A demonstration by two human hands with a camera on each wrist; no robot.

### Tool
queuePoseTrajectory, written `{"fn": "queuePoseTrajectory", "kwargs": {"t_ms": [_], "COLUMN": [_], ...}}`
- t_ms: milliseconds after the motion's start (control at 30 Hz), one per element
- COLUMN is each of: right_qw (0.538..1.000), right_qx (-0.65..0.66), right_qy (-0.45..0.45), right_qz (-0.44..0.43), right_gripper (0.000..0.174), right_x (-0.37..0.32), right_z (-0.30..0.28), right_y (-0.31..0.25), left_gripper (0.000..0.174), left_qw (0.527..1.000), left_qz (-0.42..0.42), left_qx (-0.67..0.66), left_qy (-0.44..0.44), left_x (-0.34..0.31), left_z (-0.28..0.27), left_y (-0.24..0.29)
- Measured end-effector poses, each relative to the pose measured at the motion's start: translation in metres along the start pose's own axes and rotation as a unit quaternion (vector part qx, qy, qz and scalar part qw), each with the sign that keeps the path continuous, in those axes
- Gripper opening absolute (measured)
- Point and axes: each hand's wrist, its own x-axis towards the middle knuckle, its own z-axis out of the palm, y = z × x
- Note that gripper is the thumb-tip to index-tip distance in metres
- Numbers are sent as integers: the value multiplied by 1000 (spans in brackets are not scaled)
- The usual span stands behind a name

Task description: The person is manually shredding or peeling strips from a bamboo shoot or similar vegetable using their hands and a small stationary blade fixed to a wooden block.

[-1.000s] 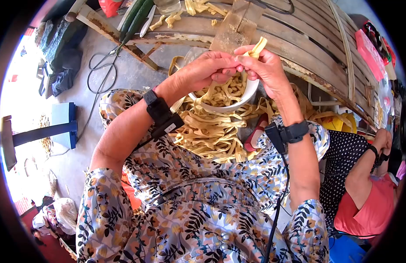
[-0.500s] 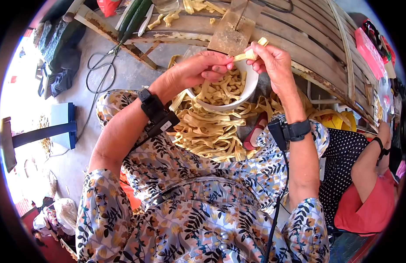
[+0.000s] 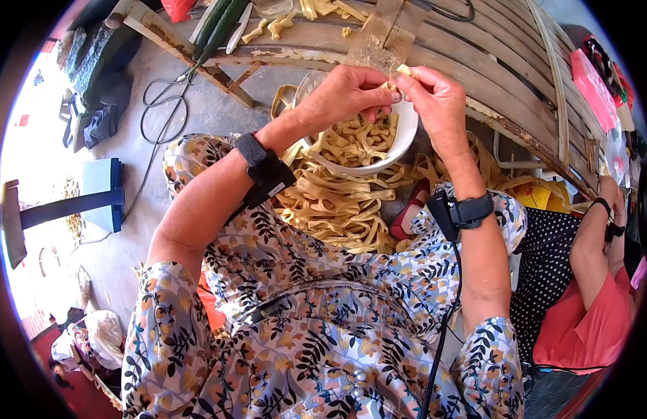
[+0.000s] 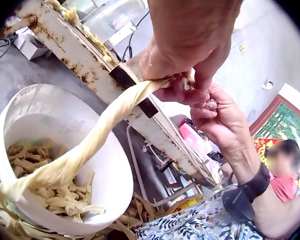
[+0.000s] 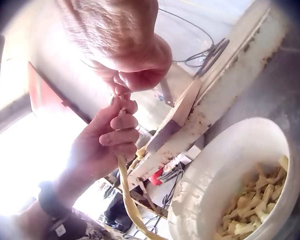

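Observation:
Both hands meet above a white bowl (image 3: 409, 133) of knotted yellow strips. My left hand (image 3: 381, 89) and right hand (image 3: 409, 84) pinch the top end of one yellow strip (image 3: 402, 70) between fingertips. In the left wrist view the strip (image 4: 95, 142) hangs from the left hand (image 4: 182, 82) down into the bowl (image 4: 112, 175), with the right hand (image 4: 207, 107) gripping just beside it. The right wrist view shows the right hand (image 5: 121, 90) above the left hand (image 5: 117, 117), the strip (image 5: 127, 200) trailing below. A pile of loose strips (image 3: 334, 209) lies on my lap.
A slatted wooden bench (image 3: 491, 49) stands ahead with a wooden block (image 3: 379, 38), loose strips, a green cucumber (image 3: 215, 24) and scissors (image 3: 163, 105) by its leg. Another seated person (image 3: 582, 279) is close on the right. A blue stand (image 3: 72, 206) is on the left.
The hands, half a second ago apart with the strip stretched between them, have closed together again over the bowl. Less of the strip's end shows above the fingers.

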Motion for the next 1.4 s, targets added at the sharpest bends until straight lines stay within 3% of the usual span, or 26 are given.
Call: {"fn": "queuePoseTrajectory", "kwargs": {"t_ms": [267,400,567,767,900,1000,1067,1267,1400], "right_qw": [961,976,986,956,971,986,989,949,948], "right_qx": [231,180,139,238,200,138,127,271,279], "right_qy": [18,15,3,34,32,33,16,14,16], "right_qz": [148,125,91,171,129,90,75,161,154], "right_gripper": [15,15,15,13,13,12,12,13,16], "right_x": [1,3,0,0,4,3,1,0,7], "right_z": [-4,-2,5,2,0,3,7,1,-4], "right_y": [-2,-2,-9,0,2,-4,-5,0,5], "left_gripper": [27,29,29,29,30,28,27,24,24], "left_qw": [1000,993,998,1000,999,996,999,999,998], "left_qz": [13,-5,2,11,33,-6,13,25,19], "left_qx": [8,-119,-64,-12,-27,-89,-52,-32,-63], "left_qy": [-23,-1,-27,-15,-18,13,-2,1,-6], "left_x": [-1,-8,-3,-3,-5,-8,-4,-3,-6], "left_z": [2,1,1,9,7,4,3,10,5], "left_y": [1,7,0,-2,0,6,-1,-3,3]}}
